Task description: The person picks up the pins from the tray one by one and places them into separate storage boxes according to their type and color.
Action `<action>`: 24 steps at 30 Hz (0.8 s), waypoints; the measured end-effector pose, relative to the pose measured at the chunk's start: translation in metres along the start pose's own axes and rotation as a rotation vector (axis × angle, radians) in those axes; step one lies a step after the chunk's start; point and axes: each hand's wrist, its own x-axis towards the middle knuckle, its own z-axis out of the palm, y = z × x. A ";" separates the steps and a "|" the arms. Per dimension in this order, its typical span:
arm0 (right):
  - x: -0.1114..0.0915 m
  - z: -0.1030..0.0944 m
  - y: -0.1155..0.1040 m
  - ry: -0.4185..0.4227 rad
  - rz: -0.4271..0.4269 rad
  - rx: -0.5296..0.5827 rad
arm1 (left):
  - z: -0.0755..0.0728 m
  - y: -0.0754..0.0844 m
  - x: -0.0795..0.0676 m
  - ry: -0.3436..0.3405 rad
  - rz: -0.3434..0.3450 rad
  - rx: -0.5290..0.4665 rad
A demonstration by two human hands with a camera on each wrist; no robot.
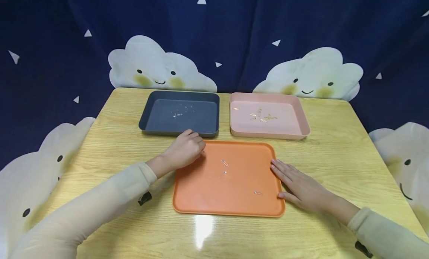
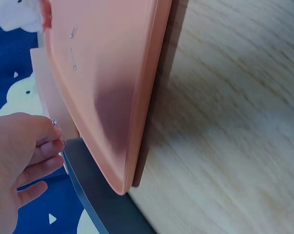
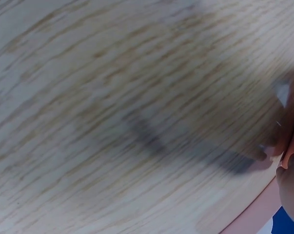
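Over the upper left corner of the orange tray (image 1: pixel 201 199), my left hand (image 1: pixel 186 149) pinches a silver safety pin (image 2: pixel 60 131) between thumb and forefinger. My right hand (image 1: pixel 301 186) rests on the tray's right rim, its fingers straight. Lying on the tray are a safety pin (image 1: pixel 224 162) near the middle, an opened-looking one (image 1: pixel 223 173) just below it, and another safety pin (image 1: pixel 258 193) toward the lower right. In the right wrist view only part of the right hand (image 3: pixel 293 190) shows at the edge.
Behind the orange tray stand a dark grey tray (image 1: pixel 181 133) with several silver pins (image 1: pixel 177 115) and a pink tray (image 1: pixel 268 134) with several gold safety pins (image 1: pixel 270 117). All sit on a wood-grain table (image 1: pixel 335 147). A dark blue cloud-print curtain (image 1: pixel 241 35) hangs around it.
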 end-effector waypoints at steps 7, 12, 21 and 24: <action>0.003 -0.001 0.002 -0.008 0.002 -0.004 | -0.004 -0.011 -0.001 0.003 -0.028 0.025; 0.005 0.000 0.004 0.010 -0.016 -0.010 | -0.008 -0.021 0.003 0.003 -0.037 0.042; 0.004 0.001 0.002 0.022 -0.019 -0.015 | -0.007 -0.048 0.013 -0.031 -0.130 0.036; 0.005 -0.001 0.001 0.017 -0.015 -0.014 | -0.007 -0.059 0.017 -0.056 -0.162 0.035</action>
